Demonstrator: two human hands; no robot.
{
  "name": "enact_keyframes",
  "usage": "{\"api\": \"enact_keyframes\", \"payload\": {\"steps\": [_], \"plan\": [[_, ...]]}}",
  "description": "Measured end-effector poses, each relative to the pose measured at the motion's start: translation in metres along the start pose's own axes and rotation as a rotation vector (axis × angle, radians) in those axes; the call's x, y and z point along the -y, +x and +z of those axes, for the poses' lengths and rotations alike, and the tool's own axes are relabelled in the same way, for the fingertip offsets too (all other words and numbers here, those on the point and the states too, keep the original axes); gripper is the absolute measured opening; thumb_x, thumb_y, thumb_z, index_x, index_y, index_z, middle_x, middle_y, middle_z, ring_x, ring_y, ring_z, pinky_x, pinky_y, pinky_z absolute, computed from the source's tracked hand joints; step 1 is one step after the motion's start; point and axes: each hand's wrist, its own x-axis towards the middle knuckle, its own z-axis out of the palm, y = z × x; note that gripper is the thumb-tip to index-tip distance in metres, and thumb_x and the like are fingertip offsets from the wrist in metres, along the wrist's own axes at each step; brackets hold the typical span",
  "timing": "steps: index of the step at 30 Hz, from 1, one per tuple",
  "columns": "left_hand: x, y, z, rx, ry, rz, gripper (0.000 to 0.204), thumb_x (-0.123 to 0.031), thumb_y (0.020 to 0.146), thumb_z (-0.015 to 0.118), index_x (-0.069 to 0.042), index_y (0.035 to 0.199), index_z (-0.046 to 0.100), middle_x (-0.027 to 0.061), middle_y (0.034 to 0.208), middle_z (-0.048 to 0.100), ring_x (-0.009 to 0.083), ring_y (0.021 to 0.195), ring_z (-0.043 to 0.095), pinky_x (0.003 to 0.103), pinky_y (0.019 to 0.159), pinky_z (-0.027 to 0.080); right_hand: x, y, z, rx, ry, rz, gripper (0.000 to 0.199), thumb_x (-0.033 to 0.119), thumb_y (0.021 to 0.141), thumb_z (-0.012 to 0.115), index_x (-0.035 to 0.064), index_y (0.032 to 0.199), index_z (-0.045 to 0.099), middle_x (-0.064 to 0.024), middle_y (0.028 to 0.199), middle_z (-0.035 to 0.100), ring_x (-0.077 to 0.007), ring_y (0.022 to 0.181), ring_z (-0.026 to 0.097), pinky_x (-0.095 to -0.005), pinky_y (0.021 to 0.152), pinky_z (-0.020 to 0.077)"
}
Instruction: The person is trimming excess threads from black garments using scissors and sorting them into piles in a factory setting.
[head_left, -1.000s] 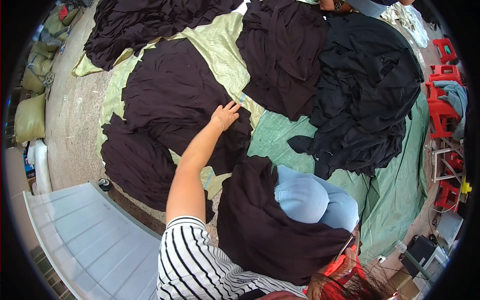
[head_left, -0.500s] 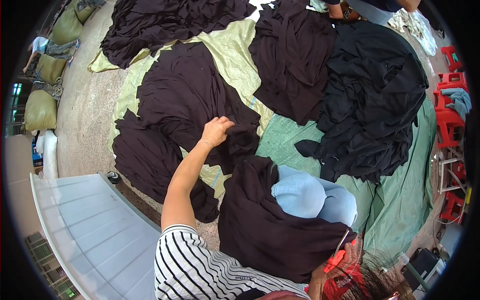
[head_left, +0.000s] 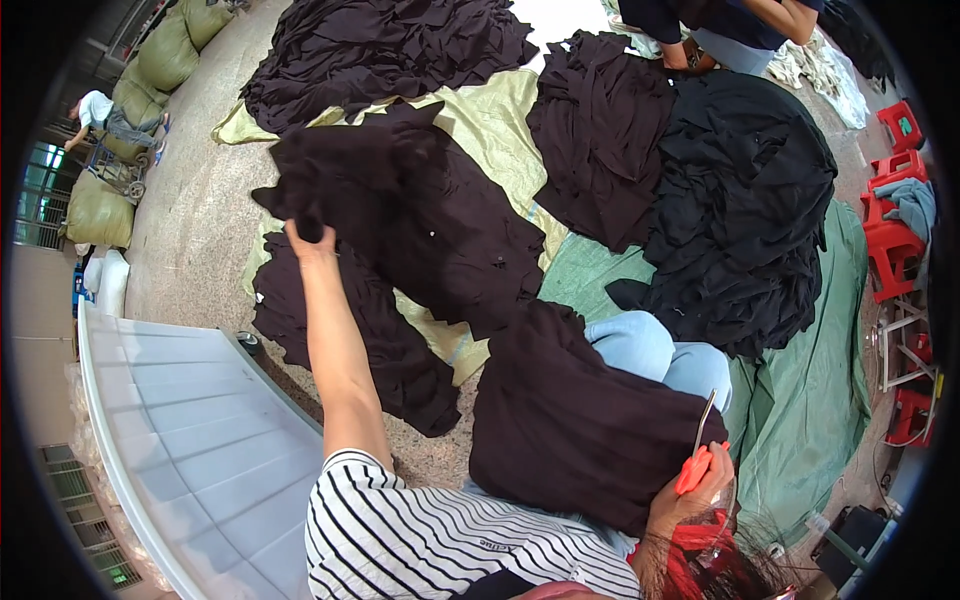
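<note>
My left hand reaches out to the left, its fingers closed on the edge of a dark brown cloth piece, which is bunched and lifted above the pile beneath it. Across my lap drapes more dark brown cloth, with light blue jeans showing past its edge. My right hand, at lower right, is wrapped round the orange-red handle of scissors. Their metal blades point upward beside the lap cloth. Loose hair partly covers that hand and wrist.
Dark cloth heaps and a black heap lie on yellow and green sheets. A pale ribbed panel stands at left. Red stools line the right. One person bends at the top; another is far left by stuffed sacks.
My left hand has moved left and away from me, and now lifts a cloth piece off the pile. The scissors have come more into sight. The whole view has shifted slightly.
</note>
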Motion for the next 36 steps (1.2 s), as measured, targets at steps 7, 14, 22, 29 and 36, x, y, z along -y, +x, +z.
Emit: {"api": "enact_keyframes", "payload": {"steps": [7, 14, 22, 29, 36], "plan": [[-0.131, -0.002, 0.137, 0.236, -0.029, 0.354, 0.04, -0.025, 0.101, 0.051, -0.006, 0.135, 0.056, 0.0121, 0.137, 0.058, 0.0273, 0.123, 0.057, 0.044, 0.109, 0.044, -0.019, -0.003, -0.001, -0.16, 0.084, 0.009, 0.023, 0.002, 0.092, 0.06, -0.0033, 0.114, 0.061, -0.0205, 0.115, 0.059, -0.0381, 0.111, 0.057, -0.0459, 0.099, 0.0451], [-0.216, -0.027, 0.177, 0.397, -0.145, 0.555, 0.041, -0.028, 0.103, 0.049, -0.006, 0.136, 0.055, 0.0132, 0.137, 0.057, 0.0277, 0.126, 0.055, 0.044, 0.111, 0.043, -0.028, -0.002, -0.021, -0.275, 0.166, -0.042, 0.024, 0.006, 0.098, 0.055, -0.0063, 0.118, 0.058, -0.0193, 0.118, 0.058, -0.0348, 0.112, 0.056, -0.042, 0.099, 0.0434], [-0.256, -0.087, 0.181, 0.272, 0.011, 0.736, 0.046, -0.031, 0.104, 0.047, -0.005, 0.143, 0.045, 0.0135, 0.14, 0.053, 0.0285, 0.127, 0.053, 0.043, 0.111, 0.043, -0.057, 0.006, -0.04, -0.454, 0.263, -0.034, 0.023, 0.004, 0.098, 0.054, -0.0076, 0.118, 0.056, -0.0187, 0.116, 0.058, -0.0339, 0.108, 0.056, -0.041, 0.097, 0.0435], [-0.273, -0.137, 0.266, 0.703, 0.127, 0.646, 0.036, -0.015, 0.1, 0.051, -0.002, 0.133, 0.054, 0.013, 0.127, 0.061, 0.0252, 0.116, 0.06, 0.039, 0.103, 0.048, -0.071, 0.002, -0.043, -0.5, 0.296, -0.014, 0.02, 0.005, 0.1, 0.054, -0.0068, 0.116, 0.056, -0.0174, 0.112, 0.059, -0.0314, 0.105, 0.057, -0.0393, 0.095, 0.0446], [-0.131, -0.319, 0.388, 0.936, 0.808, 0.602, 0.031, -0.006, 0.096, 0.053, -0.001, 0.125, 0.06, 0.0114, 0.118, 0.066, 0.0233, 0.108, 0.064, 0.036, 0.097, 0.05, -0.089, -0.018, -0.058, -0.631, 0.327, 0.083, 0.025, 0.009, 0.1, 0.054, -0.0076, 0.12, 0.056, -0.0198, 0.116, 0.058, -0.0341, 0.106, 0.056, -0.0412, 0.095, 0.0444]]}}
